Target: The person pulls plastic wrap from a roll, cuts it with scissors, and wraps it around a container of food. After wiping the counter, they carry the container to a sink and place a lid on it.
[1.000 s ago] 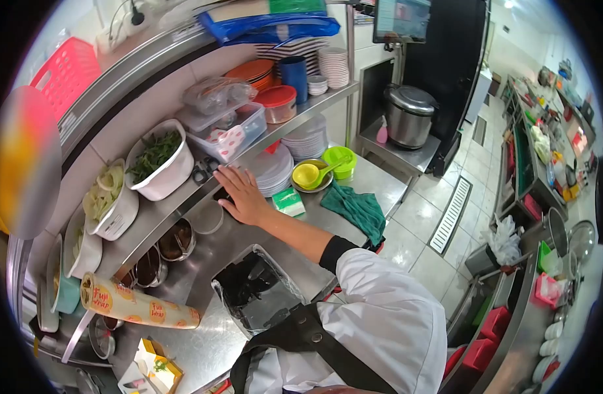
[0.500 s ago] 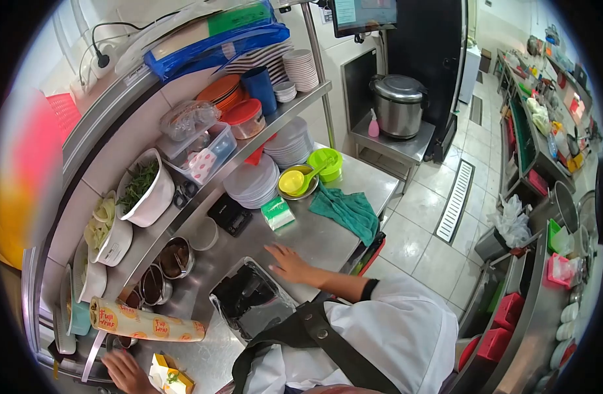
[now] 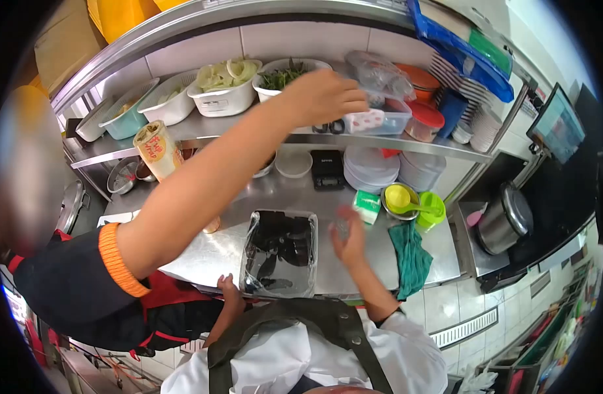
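Observation:
My left hand (image 3: 230,289) is at the counter's front edge, left of a plastic-lined tray (image 3: 312,262), fingers slightly apart and seemingly holding nothing. Dark, flat pieces (image 3: 282,240) lie in the tray. To its right, my right hand (image 3: 351,243) is raised over the counter, thumb and fingers apart, the fingertips blurred. Near it are a green-and-white packet (image 3: 366,207) and a teal cloth (image 3: 412,259). From the left, a co-worker's arm (image 3: 209,187) crosses in front of me, its hand (image 3: 331,98) by the shelf tubs; what that hand holds, if anything, is hidden.
A tub of sliced pale vegetable (image 3: 224,102), a tub of green leaves (image 3: 269,92) and a clear plastic box (image 3: 396,121) line the shelf. Below are a black scale (image 3: 328,172), stacked plates (image 3: 370,177) and a yellow scoop (image 3: 398,197). A printed wrap roll (image 3: 158,151) stands left.
The view has swung left. A co-worker has come in from the left, arm stretched across. My left hand has moved from beside the small food box to the tray's left; my right hand has lifted.

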A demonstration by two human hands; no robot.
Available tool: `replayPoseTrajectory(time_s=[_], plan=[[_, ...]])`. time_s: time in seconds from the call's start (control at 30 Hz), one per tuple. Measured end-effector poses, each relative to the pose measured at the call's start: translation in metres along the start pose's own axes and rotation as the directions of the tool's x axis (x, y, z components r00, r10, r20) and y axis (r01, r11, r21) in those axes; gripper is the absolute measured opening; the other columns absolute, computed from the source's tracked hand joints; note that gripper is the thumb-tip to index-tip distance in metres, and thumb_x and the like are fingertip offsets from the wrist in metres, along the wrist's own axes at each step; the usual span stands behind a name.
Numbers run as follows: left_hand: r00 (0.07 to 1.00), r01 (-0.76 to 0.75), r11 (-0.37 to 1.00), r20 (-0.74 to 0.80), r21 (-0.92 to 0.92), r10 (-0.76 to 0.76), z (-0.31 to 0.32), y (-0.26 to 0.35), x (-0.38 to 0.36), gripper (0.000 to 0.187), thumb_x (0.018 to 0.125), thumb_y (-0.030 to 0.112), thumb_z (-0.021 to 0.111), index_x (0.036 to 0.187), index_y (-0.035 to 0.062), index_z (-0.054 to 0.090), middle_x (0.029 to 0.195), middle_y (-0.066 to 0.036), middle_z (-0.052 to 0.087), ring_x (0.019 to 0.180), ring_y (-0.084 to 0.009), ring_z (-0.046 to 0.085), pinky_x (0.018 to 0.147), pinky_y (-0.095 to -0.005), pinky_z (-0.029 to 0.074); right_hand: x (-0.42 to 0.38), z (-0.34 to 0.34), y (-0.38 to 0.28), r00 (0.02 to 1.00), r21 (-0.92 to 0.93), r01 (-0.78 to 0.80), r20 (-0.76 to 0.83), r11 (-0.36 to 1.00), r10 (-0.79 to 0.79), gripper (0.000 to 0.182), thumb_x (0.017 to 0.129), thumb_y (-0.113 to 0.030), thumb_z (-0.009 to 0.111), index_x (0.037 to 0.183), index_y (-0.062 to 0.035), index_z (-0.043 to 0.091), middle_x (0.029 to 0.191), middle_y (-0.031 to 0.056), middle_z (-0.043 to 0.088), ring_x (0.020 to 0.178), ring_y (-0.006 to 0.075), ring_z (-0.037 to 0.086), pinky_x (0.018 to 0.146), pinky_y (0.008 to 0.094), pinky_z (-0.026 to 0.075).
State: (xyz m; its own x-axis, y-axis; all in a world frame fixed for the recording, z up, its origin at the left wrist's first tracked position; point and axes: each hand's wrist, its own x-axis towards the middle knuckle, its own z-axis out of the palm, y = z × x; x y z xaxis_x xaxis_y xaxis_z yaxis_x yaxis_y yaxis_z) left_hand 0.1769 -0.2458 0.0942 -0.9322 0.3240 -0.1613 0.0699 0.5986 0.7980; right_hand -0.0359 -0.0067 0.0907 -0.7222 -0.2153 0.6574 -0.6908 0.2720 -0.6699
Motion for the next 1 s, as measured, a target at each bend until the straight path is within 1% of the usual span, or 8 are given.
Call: replayPoseTrajectory(time_s=[0.1, 0.23, 0.27, 0.47, 0.5, 0.63, 0.73, 1.0], plan=[[0.932, -0.329, 0.938, -0.126, 0.107, 0.341, -0.071, 0.077, 0.021, 0.032, 0.082, 0.025, 0.050, 0.107, 0.0072, 0.056, 0.111, -0.014, 0.055, 0.100, -0.0305, 0.054, 0.082, -0.0393, 0.046, 0.137, -0.036, -0.045, 0.858, -0.276, 0.360, -0.278, 0.891, -0.433, 0.022, 0.076, -0.006, 0.055, 0.096, 0.0030, 0.052, 0.100, 0.0199, 0.052, 0.095, 0.0359, 0.048, 0.085, 0.0419, 0.038], [0.650, -0.436, 0.681, -0.317, 0.589, 0.690, -0.180, 0.211, 0.152, 0.032, 0.081, 0.026, 0.050, 0.106, 0.0083, 0.058, 0.109, -0.014, 0.057, 0.098, -0.0295, 0.055, 0.082, -0.0383, 0.046, 0.276, -0.062, -0.041, 0.987, -0.502, 0.151, 0.025, 0.852, -0.160, 0.016, 0.068, -0.009, 0.058, 0.082, -0.0022, 0.061, 0.087, 0.0182, 0.060, 0.085, 0.0334, 0.057, 0.073, 0.0397, 0.045], [0.640, -0.385, 0.647, -0.314, 0.658, 0.701, -0.198, 0.234, 0.184, 0.032, 0.080, 0.026, 0.050, 0.105, 0.0086, 0.059, 0.109, -0.013, 0.057, 0.097, -0.0292, 0.055, 0.081, -0.0380, 0.046, 0.296, -0.064, -0.041, 0.989, -0.610, 0.040, 0.138, 0.792, 0.056, 0.020, 0.069, -0.015, 0.061, 0.085, -0.0024, 0.064, 0.091, 0.0197, 0.060, 0.088, 0.0335, 0.057, 0.075, 0.0403, 0.045], [0.906, -0.044, 0.566, -0.206, 0.823, 0.369, -0.236, 0.293, 0.279, 0.032, 0.078, 0.028, 0.051, 0.103, 0.0103, 0.061, 0.106, -0.013, 0.059, 0.095, -0.0276, 0.057, 0.081, -0.0364, 0.046, 0.339, -0.048, 0.005, 0.931, -0.795, -0.089, 0.147, 0.600, 0.334, 0.046, 0.066, -0.036, 0.070, 0.100, -0.0065, 0.062, 0.101, 0.0204, 0.059, 0.095, 0.0311, 0.057, 0.080, 0.0395, 0.046], [0.914, -0.019, 0.544, -0.206, 0.839, 0.350, -0.236, 0.294, 0.291, 0.032, 0.078, 0.028, 0.051, 0.103, 0.0106, 0.062, 0.106, -0.013, 0.059, 0.094, -0.0273, 0.057, 0.080, -0.0362, 0.046, 0.344, -0.051, 0.018, 0.899, -0.616, -0.154, 0.237, 0.772, 0.368, 0.042, 0.068, -0.032, 0.066, 0.101, -0.0060, 0.061, 0.100, 0.0199, 0.060, 0.093, 0.0309, 0.058, 0.078, 0.0387, 0.046], [0.817, 0.146, 0.441, -0.360, 0.885, 0.451, -0.223, 0.264, 0.360, 0.032, 0.077, 0.028, 0.050, 0.102, 0.0121, 0.063, 0.105, -0.012, 0.060, 0.094, -0.0269, 0.058, 0.080, -0.0351, 0.047, 0.347, -0.037, 0.032, 0.905, -0.722, -0.096, 0.223, 0.685, 0.362, 0.041, 0.069, -0.031, 0.065, 0.101, -0.0059, 0.061, 0.100, 0.0194, 0.060, 0.093, 0.0310, 0.058, 0.079, 0.0386, 0.046], [0.747, 0.080, 0.821, -0.580, 0.566, 0.327, -0.217, 0.239, 0.408, 0.030, 0.081, 0.024, 0.047, 0.104, 0.0116, 0.062, 0.110, -0.012, 0.057, 0.099, -0.0264, 0.056, 0.085, -0.0336, 0.044, 0.353, -0.030, 0.029, 0.905, -0.757, -0.040, 0.248, 0.652, 0.345, 0.041, 0.069, -0.030, 0.065, 0.101, -0.0058, 0.060, 0.100, 0.0191, 0.060, 0.093, 0.0311, 0.058, 0.079, 0.0385, 0.046], [0.738, -0.038, 0.775, -0.506, 0.631, 0.447, -0.247, 0.228, 0.427, 0.043, 0.081, 0.035, 0.045, 0.116, 0.0095, 0.053, 0.121, -0.011, 0.050, 0.112, -0.0239, 0.048, 0.094, -0.0316, 0.038, 0.362, -0.008, 0.019, 0.902, -0.805, 0.104, 0.323, 0.584, 0.285, 0.039, 0.070, -0.027, 0.064, 0.102, -0.0056, 0.059, 0.100, 0.0182, 0.060, 0.093, 0.0314, 0.057, 0.079, 0.0381, 0.045]])
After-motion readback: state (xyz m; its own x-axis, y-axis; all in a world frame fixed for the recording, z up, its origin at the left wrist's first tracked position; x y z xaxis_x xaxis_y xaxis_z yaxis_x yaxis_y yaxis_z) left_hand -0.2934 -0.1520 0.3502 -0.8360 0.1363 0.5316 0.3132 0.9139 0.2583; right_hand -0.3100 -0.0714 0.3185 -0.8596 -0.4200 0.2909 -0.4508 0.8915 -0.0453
